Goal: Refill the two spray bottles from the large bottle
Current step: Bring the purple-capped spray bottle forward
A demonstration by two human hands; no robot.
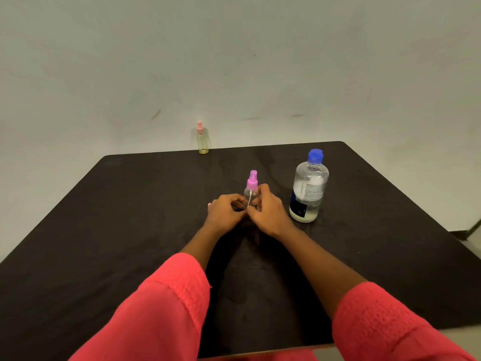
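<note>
Head view, risk: the purple-topped spray bottle point(252, 184) looks light and narrow. An uneven twist on its pump could tip it, or my elbow could knock the large bottle point(309, 188) standing near on my right.
Head view, grip: my left hand point(226, 212) and right hand point(268, 213) both curl round its lower body. It stands upright on the table point(130, 204), its pump above my fingers.
Head view, pink-topped spray bottle point(202, 142): upright at the far edge, well apart.
</note>
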